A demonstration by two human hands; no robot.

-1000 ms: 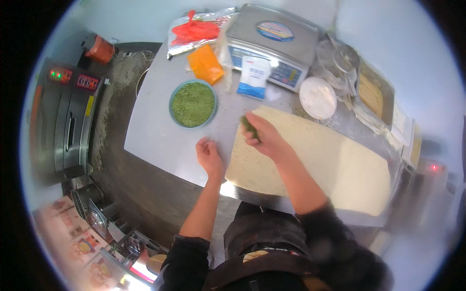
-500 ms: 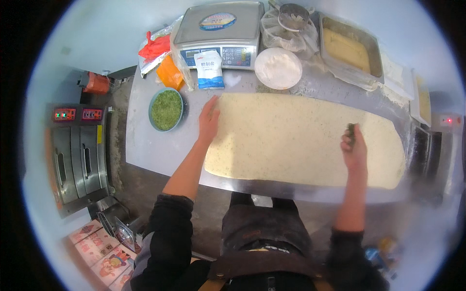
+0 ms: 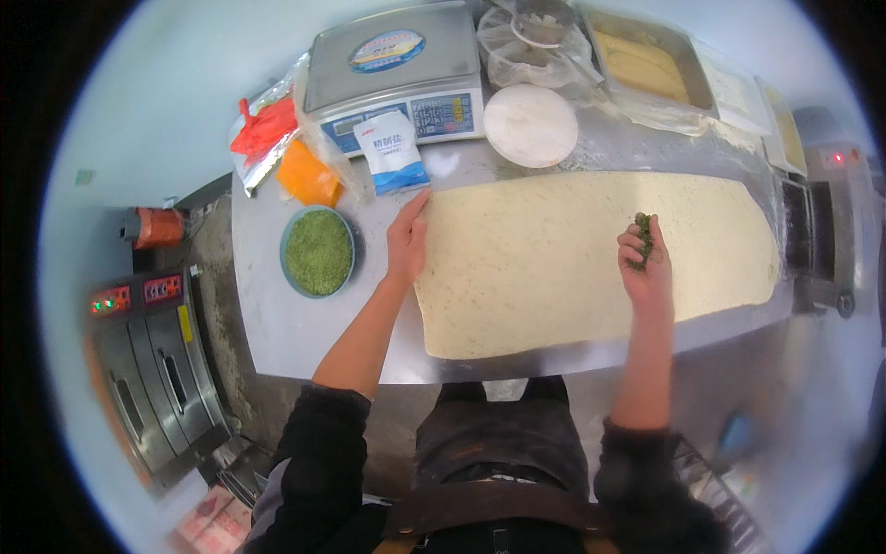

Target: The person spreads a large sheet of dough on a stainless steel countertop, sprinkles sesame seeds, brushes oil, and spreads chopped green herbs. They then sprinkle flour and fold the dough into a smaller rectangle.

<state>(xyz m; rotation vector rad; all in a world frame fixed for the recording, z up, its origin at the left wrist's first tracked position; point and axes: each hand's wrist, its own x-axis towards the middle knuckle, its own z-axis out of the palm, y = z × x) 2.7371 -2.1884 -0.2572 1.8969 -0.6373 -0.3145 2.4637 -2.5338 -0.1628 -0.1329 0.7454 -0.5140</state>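
Note:
A wide, flat sheet of pale dough (image 3: 544, 268) with fine green specks covers much of the metal table. At its left edge rests my left hand (image 3: 406, 242), empty, fingers stretched out. My right hand (image 3: 646, 263) is over the right part of the dough, palm turned up, its fingers curled round a small heap of chopped greens (image 3: 643, 237). More chopped greens (image 3: 318, 249) fill a round teal bowl (image 3: 317, 294) left of my left hand. A white and blue packet (image 3: 391, 152) leans against the scale just beyond that hand.
Along the back stand a digital scale (image 3: 392, 60), a round white container (image 3: 531, 127), a clear bag (image 3: 535, 65) with a metal cup, and a metal tray (image 3: 699, 88) of yellowish filling. Red and orange bags (image 3: 309, 174) lie at left. An oven (image 3: 152, 369) stands beyond the table's left end.
My right hand has moved left and turned palm up, showing more of the greens. My left hand stays by the dough's left edge. The whole view has shifted and tilted slightly.

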